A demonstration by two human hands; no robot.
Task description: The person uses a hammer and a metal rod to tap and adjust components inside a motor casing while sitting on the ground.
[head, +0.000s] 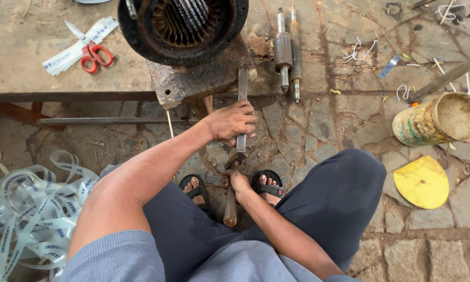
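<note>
The left hand (230, 122) clamps a flat chisel (242, 99) against the motor stator (185, 26) base, right hand (238, 183) below gripping a hammer (230, 201) to strike.

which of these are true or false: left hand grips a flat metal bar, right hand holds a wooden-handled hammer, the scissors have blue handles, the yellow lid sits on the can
1. The left hand grips a flat metal bar. True.
2. The right hand holds a wooden-handled hammer. True.
3. The scissors have blue handles. False: the handles are red.
4. The yellow lid sits on the can. False: it lies on the stone floor beside the tipped-over can.
</note>
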